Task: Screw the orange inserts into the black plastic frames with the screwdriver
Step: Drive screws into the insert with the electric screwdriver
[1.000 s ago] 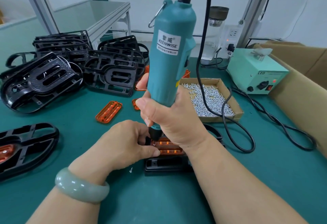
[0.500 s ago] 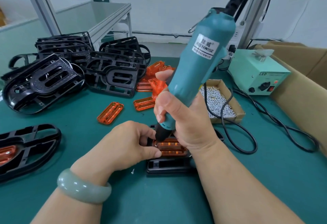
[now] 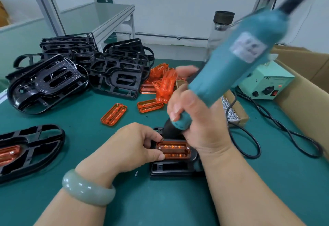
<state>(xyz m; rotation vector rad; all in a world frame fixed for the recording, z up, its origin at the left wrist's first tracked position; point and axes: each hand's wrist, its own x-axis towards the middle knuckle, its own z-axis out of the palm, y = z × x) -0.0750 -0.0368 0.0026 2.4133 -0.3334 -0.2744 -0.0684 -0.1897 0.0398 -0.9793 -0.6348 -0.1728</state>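
Note:
A black plastic frame [image 3: 170, 168] lies on the green mat in front of me with an orange insert [image 3: 173, 150] seated in it. My left hand [image 3: 131, 147] pinches the insert's left end between thumb and fingers. My right hand [image 3: 197, 122] grips the teal electric screwdriver [image 3: 231, 68], which leans far to the right and is blurred; its black nose [image 3: 170, 130] sits just above the insert's upper edge. Loose orange inserts [image 3: 114, 114] lie beyond, with a pile of inserts [image 3: 163, 81] behind them.
Stacked black frames [image 3: 74, 68] fill the back left. A frame with an insert fitted [image 3: 30, 147] lies at the left edge. A cardboard box of screws [image 3: 233, 111], a green power unit [image 3: 265, 85], its black cable [image 3: 284, 133] and a cardboard wall stand right. One loose screw [image 3: 136, 173] lies near my left wrist.
The screwdriver has tipped from upright to leaning far right, its nose lifting slightly off the insert. My left hand has stayed on the insert's left end.

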